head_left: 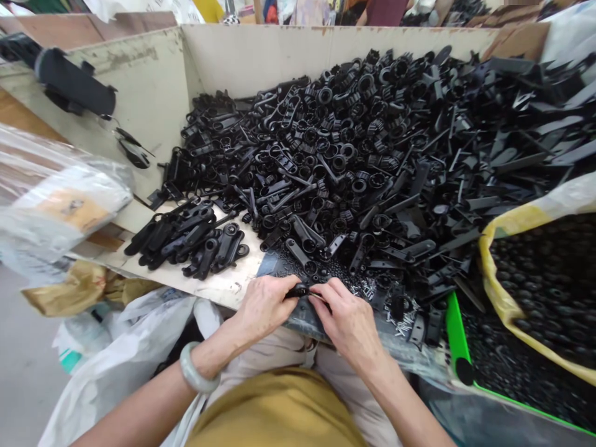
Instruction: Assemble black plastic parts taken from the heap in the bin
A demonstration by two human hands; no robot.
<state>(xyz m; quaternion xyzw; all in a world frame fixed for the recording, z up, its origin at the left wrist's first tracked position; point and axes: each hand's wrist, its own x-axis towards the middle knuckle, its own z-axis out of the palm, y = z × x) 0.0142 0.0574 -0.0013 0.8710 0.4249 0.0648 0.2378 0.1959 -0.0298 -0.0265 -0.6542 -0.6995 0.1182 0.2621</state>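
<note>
Crumpled brown wrapping (65, 293) near white plastic bag (112, 372); clear-wrapped package (67, 208) at left.

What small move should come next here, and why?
Probably a gentle press by the right hand against the black part: the left hand grips that part, and the right's fingertips are close beside its end.

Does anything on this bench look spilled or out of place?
Small silvery metal pieces lie scattered loose beside the right hand, like a spill, though they may be kept there on purpose. The pale left panel also looks dirty, with dark smudges near its top edge.
</note>
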